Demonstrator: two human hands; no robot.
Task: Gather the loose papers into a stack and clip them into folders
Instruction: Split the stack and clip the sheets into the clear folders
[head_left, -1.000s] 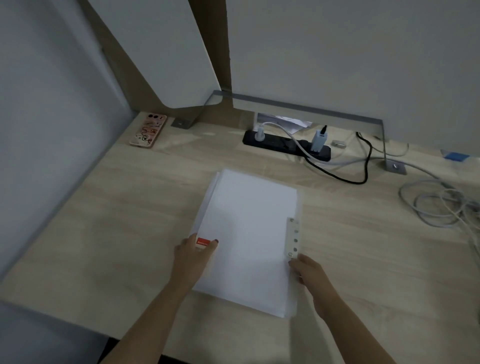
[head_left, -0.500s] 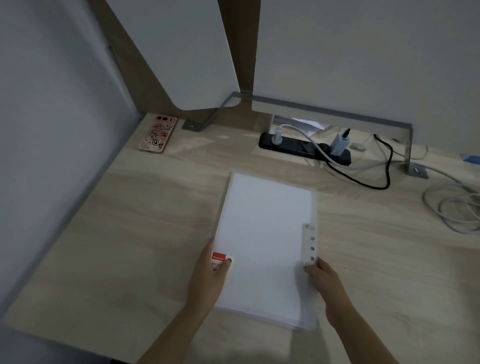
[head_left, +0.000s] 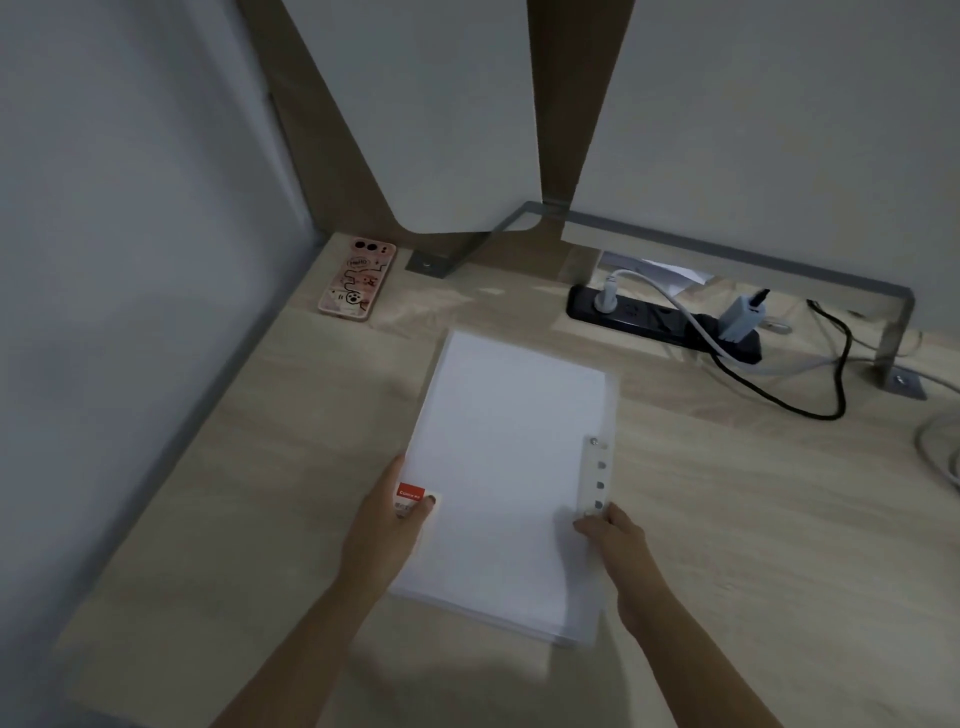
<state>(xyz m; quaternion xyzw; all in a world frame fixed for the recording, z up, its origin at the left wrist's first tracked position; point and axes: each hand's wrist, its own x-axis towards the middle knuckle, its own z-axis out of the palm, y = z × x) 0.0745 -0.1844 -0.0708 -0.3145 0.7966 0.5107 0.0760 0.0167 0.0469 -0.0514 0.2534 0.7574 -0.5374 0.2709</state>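
A clear folder with a stack of white papers (head_left: 506, 467) inside lies flat on the wooden desk (head_left: 260, 467). A white punched strip (head_left: 598, 478) runs along its right edge and a red label (head_left: 410, 491) sits near its left edge. My left hand (head_left: 389, 525) grips the folder's left edge, thumb on top beside the label. My right hand (head_left: 613, 540) pinches the right edge just below the punched strip.
A phone in a pink case (head_left: 357, 285) lies at the back left. A black power strip (head_left: 660, 322) with plugs and cables (head_left: 779, 400) runs along the back right. Grey partition panels (head_left: 441, 104) stand behind the desk.
The view has shifted left and down, so the folder sits further right in the frame. Both hands keep the same hold on its edges.
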